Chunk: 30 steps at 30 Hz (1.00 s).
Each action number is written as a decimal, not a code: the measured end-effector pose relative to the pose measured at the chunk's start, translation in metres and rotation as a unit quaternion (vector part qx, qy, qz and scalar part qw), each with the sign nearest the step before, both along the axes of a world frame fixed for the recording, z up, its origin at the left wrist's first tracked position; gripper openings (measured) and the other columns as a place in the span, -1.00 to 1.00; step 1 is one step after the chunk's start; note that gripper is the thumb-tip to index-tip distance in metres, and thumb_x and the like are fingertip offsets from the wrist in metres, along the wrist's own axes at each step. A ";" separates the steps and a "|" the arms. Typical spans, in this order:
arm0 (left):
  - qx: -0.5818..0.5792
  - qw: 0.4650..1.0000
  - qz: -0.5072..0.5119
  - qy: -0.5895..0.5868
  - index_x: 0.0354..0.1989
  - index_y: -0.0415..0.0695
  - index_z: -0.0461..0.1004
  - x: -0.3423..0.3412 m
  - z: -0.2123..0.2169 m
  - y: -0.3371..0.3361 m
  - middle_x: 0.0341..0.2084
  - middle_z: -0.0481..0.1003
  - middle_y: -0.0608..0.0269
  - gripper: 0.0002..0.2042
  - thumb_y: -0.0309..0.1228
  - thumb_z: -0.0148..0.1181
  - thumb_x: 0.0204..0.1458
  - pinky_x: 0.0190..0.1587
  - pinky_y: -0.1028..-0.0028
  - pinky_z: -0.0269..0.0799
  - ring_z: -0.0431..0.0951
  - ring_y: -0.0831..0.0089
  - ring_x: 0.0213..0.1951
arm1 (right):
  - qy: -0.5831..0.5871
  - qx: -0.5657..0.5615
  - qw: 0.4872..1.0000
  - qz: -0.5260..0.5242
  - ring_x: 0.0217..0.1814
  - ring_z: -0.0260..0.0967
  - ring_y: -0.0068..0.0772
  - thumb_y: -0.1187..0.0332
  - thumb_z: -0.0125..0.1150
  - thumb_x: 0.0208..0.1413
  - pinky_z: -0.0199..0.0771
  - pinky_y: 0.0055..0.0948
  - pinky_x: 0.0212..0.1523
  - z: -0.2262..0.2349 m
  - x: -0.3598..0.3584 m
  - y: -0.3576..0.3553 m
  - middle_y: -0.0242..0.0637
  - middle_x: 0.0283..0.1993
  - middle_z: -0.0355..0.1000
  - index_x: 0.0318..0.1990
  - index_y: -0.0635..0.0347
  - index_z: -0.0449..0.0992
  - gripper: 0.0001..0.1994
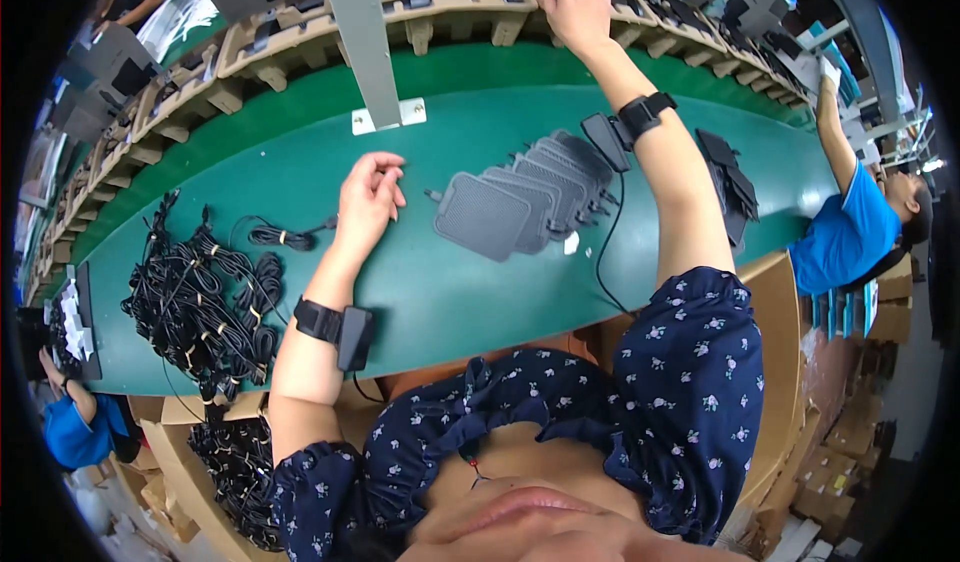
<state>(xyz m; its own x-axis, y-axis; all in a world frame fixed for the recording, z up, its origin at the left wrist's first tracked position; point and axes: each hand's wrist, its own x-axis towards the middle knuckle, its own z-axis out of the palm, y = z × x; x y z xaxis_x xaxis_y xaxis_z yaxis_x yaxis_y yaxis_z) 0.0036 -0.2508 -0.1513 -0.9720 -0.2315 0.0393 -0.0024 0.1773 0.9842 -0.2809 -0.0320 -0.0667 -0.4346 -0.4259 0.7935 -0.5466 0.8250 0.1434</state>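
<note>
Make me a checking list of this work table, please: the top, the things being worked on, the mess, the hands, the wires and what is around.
Surface: green table, mostly bare in the middle.
Job's things: overlapping row of grey flat pads; cardboard trays along the far edge, holding dark parts.
Clutter: second stack of dark pads; small white scrap.
Hands: right hand reaches into a tray, whether it grips anything is hidden; left hand rests on the table, fingers curled, holding nothing.
Cables: heap of bundled black cables; one bundle lies apart near the left hand.
Surroundings: metal post; workers in blue either side; cardboard boxes.
</note>
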 end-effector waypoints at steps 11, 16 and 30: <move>-0.183 0.981 -0.002 0.061 -0.23 -0.21 0.37 0.018 0.009 0.007 -0.32 0.37 0.23 -0.86 -0.60 -0.01 0.02 -0.46 0.53 0.38 0.47 0.49 -0.50 | -0.326 0.266 0.852 0.312 0.15 0.14 -0.02 -0.03 0.28 -0.24 0.16 -0.12 0.10 -0.010 0.225 0.013 -0.04 0.08 0.21 0.11 0.06 0.26 -0.29; -0.326 0.939 0.024 0.106 -0.14 -0.12 0.35 0.033 0.061 0.010 -0.21 0.36 0.19 -0.73 -0.57 0.08 -0.06 -0.30 0.39 0.42 0.47 0.28 -0.35 | -0.312 0.373 0.833 0.265 0.33 -0.10 0.08 0.03 0.36 -0.31 -0.01 -0.01 0.23 -0.028 0.242 0.015 0.14 0.29 -0.10 0.22 0.08 0.11 -0.13; -0.615 0.763 0.063 -0.189 -0.28 -0.15 0.36 0.060 0.049 -0.082 -0.32 0.44 0.14 -0.68 -0.38 0.29 -0.23 -0.09 0.24 0.27 0.41 0.17 -0.15 | -0.204 0.179 0.957 0.103 -0.12 0.36 -0.33 0.23 0.10 0.03 0.39 -0.41 -0.30 0.008 0.203 0.012 -0.26 -0.19 0.41 -0.30 -0.03 0.54 -0.85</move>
<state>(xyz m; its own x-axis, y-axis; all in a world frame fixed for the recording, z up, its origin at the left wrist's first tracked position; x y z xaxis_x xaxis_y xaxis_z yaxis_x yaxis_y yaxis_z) 0.0640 -0.3324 -0.1020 -0.9405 -0.3388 0.0247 -0.3390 0.9408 -0.0019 -0.0776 -0.0205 -0.0592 -0.5548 -0.7489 0.3625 -0.7631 0.6316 0.1368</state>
